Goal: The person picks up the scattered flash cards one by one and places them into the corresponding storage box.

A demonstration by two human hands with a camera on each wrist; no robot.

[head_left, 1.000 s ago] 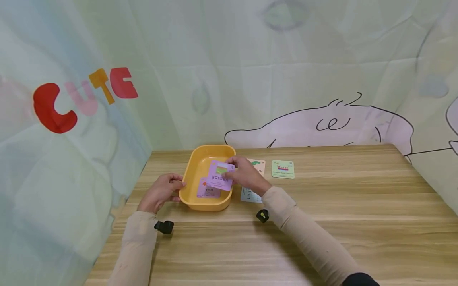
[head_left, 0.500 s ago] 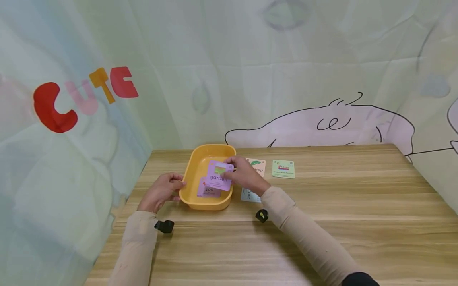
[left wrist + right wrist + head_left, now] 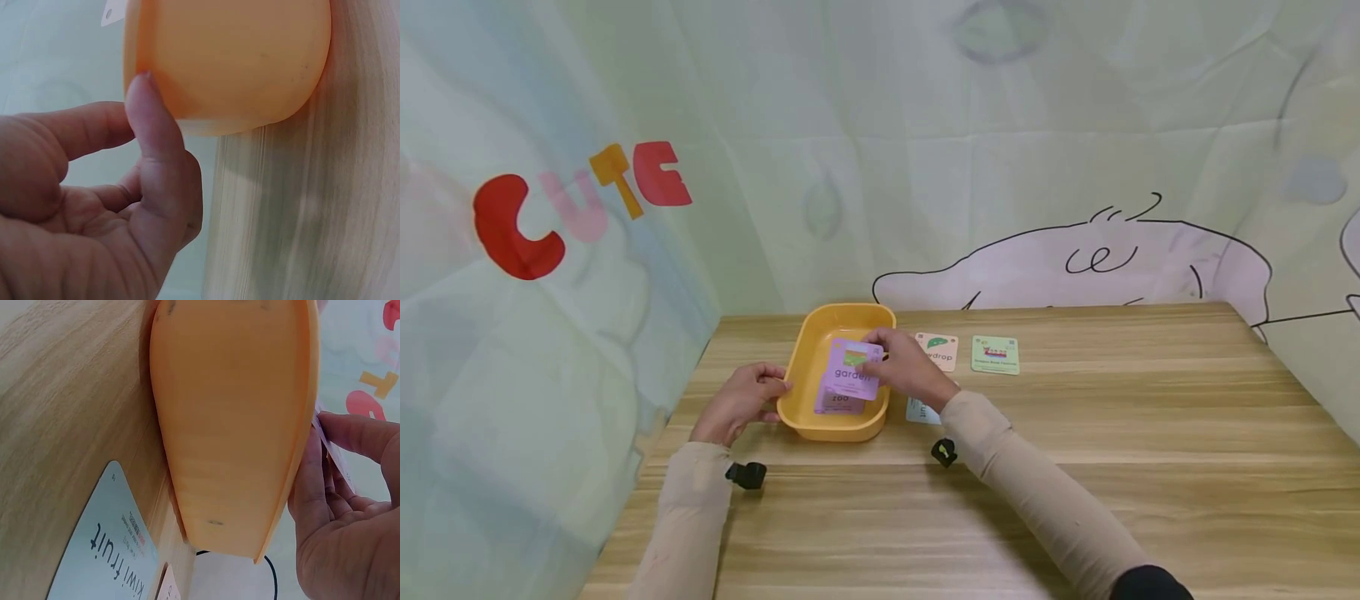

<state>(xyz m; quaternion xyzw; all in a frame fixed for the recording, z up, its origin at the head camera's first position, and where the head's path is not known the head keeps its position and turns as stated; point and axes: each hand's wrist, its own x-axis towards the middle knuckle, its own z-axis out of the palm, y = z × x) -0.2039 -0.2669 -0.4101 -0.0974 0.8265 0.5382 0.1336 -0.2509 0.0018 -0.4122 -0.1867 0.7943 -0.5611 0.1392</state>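
Observation:
A purple card printed "garden" (image 3: 852, 377) is pinched at its right edge between the thumb and fingers of my right hand (image 3: 910, 365). It hangs over the yellow plastic tray (image 3: 805, 354), partly covering a purple "zoo" card (image 3: 841, 403) that lies in the tray. My left hand (image 3: 741, 402) grips the tray's left rim; in the left wrist view its thumb (image 3: 153, 119) and a finger pinch the rim. From the right wrist view, my right hand (image 3: 350, 506) is beside the tray's outer wall (image 3: 231, 425), with the card seen edge-on.
Right of the tray lie a blue "kiwi fruit" card (image 3: 109, 544), an orange card ending in "drop" (image 3: 938, 354) and a green card with a boat picture (image 3: 996, 355). A printed curtain (image 3: 820, 167) stands behind the wooden table (image 3: 1075, 467).
My right hand has shifted slightly left with the "garden" card, which now covers more of the "zoo" card. More of the orange card shows. The left hand keeps its hold on the tray.

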